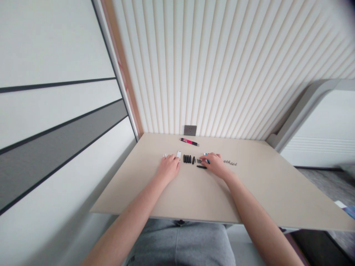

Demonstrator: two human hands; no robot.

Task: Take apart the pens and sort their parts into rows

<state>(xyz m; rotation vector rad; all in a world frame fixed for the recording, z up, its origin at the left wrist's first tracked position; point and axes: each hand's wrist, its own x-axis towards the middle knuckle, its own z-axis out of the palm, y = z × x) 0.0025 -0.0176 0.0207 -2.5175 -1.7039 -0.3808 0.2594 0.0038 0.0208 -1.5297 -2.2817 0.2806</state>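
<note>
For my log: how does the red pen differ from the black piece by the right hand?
The red pen is red and black, the black piece all black. The red pen is longer than the black piece. The red pen lies farther from the right hand, the black piece beside it. Both lie flat on the table.

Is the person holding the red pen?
No, the red pen lies on the table, beyond the left hand and the right hand.
</note>
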